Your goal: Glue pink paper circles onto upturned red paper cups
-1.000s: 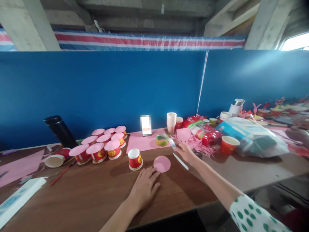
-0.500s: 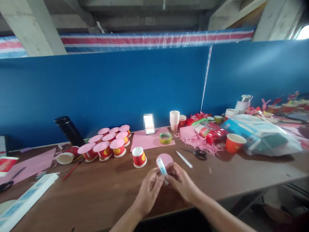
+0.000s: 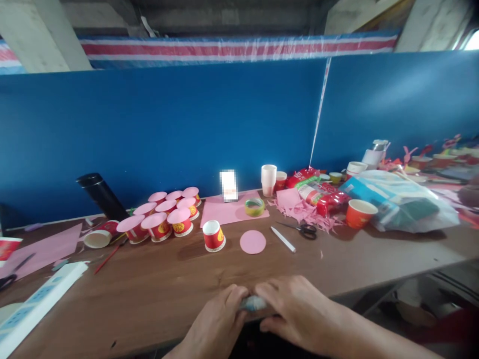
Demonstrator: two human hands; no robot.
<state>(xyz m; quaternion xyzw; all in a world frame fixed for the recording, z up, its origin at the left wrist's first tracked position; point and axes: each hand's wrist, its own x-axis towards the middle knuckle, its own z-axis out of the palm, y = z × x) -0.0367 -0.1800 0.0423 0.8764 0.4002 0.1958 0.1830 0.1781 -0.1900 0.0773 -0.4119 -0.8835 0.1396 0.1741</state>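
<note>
Between my two hands, low at the table's front edge, is a white glue stick with a blue label. My left hand is closed round its left end and my right hand round its right end, so both ends are hidden. Motion blurs the label. Beyond the hands a pink paper disc lies flat on the brown table. To its left a red paper cup stands upside down. Further left are several upside-down red cups with pink discs on top.
Right of the disc lie a white pen and black scissors. Green tape rests on a pink sheet. An orange cup and a plastic bag stand right. A power strip lies left.
Both hands have come down and nearer to my body with the glue stick, which has turned from upright to roughly sideways. The pink disc now shows whole. My view has tipped slightly down.
</note>
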